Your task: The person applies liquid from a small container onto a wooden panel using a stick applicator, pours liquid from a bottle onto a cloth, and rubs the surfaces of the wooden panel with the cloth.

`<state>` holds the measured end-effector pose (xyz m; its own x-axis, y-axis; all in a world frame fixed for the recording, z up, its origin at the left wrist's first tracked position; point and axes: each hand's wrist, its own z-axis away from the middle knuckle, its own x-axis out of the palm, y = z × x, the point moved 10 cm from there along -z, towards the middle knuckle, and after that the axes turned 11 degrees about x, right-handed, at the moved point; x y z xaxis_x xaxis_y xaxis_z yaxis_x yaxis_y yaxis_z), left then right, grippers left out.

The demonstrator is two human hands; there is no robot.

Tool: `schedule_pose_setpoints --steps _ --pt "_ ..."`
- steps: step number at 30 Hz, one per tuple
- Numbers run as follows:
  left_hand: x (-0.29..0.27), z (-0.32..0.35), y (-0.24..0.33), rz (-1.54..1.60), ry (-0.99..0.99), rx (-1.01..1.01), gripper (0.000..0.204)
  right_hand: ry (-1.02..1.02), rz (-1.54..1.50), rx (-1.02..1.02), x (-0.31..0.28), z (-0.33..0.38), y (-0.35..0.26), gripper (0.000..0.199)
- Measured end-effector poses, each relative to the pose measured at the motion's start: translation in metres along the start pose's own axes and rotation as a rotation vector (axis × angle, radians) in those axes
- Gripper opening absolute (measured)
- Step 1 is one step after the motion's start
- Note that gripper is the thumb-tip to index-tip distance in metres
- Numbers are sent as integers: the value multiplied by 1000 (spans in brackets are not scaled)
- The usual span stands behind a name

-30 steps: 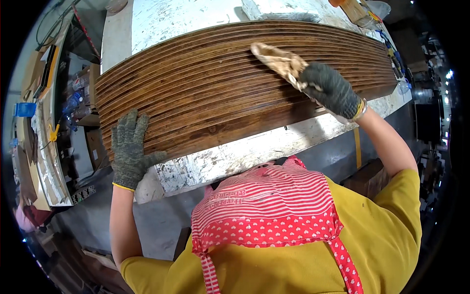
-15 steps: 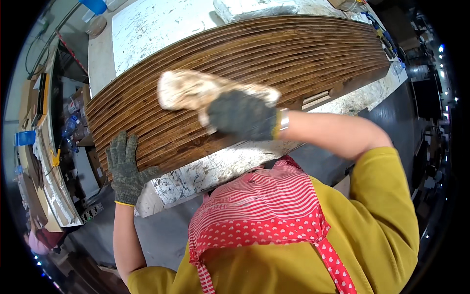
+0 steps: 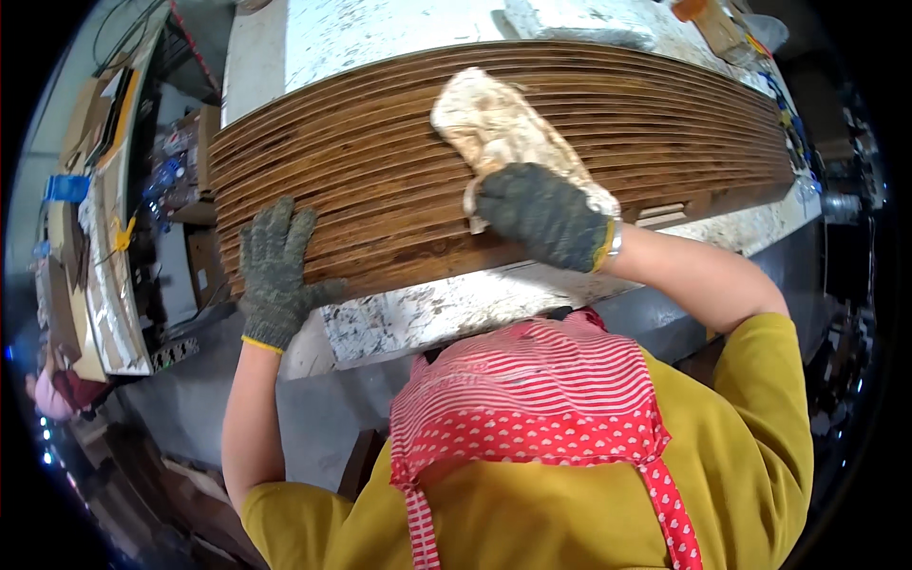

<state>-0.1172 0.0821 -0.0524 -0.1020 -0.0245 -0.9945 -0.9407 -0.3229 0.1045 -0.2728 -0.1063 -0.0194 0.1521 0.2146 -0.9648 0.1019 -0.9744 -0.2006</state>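
A long stack of brown wooden boards [image 3: 380, 180] with ridged edges lies across the white, paint-stained table [image 3: 399, 328]. My left hand [image 3: 275, 271], in a dark grey-green knit glove, rests flat with fingers spread on the left end of the boards. My right hand [image 3: 543, 217], gloved alike, grips a stained white cloth [image 3: 503, 123] over the middle of the boards, its fingers wrapped round the cloth. Most of the cloth spreads beyond the hand over the ridges. The fingertips of the right hand are partly hidden.
A wrapped white package [image 3: 579, 24] lies behind the boards. A shelf at the left holds plastic bottles [image 3: 171, 176] and a blue container [image 3: 66, 187]. Tools and cables [image 3: 788, 119] lie near the table's right end. Another person [image 3: 66, 391] is at the far left.
My right hand has swept the cloth along the boards, and the cloth now points away from me rather than to the left. The left hand stays on the boards; the whole view has shifted.
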Motion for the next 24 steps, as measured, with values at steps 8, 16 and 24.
schedule_pose_setpoints --steps 8,16,24 --pt "-29 54 -57 48 389 -205 112 -47 -152 -111 -45 21 27 34" --pt "12 80 -101 745 550 -418 114 22 52 -355 59 -77 -99 22" --pt "37 116 -108 1246 737 -537 93 -239 21 -274 44 -81 -95 20"
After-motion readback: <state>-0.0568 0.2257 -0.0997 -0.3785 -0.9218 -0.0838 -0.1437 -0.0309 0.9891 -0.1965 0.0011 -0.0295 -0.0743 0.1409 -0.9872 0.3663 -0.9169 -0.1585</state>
